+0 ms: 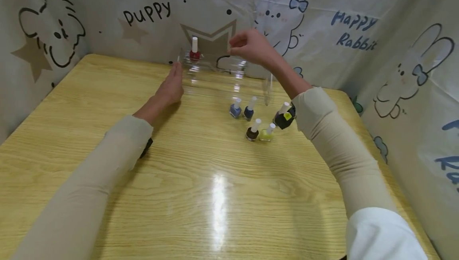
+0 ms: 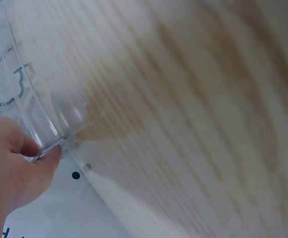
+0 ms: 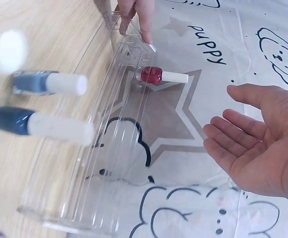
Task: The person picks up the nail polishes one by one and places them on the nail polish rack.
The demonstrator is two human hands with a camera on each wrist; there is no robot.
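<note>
A clear tiered rack (image 1: 215, 65) stands at the back of the table. My left hand (image 1: 170, 86) pinches its left end between thumb and fingers, as the left wrist view shows at the rack's edge (image 2: 47, 146). On the top tier, near that end, a red nail polish bottle (image 1: 195, 54) with a white cap stands upright. Above the rack's right half is my right hand (image 1: 252, 46), holding nothing; its fingers (image 3: 233, 144) are relaxed and apart from the red bottle. In front of the rack stand a light blue bottle (image 1: 235, 110) and a dark blue bottle (image 1: 248, 112).
Closer to me are a dark brown bottle (image 1: 252, 133) and a yellow-green bottle (image 1: 266, 134). Another white-capped bottle (image 1: 284, 107) is partly hidden by a black device (image 1: 284, 120) below the right cuff. A printed curtain (image 1: 150, 40) hangs right behind the table (image 1: 172, 196).
</note>
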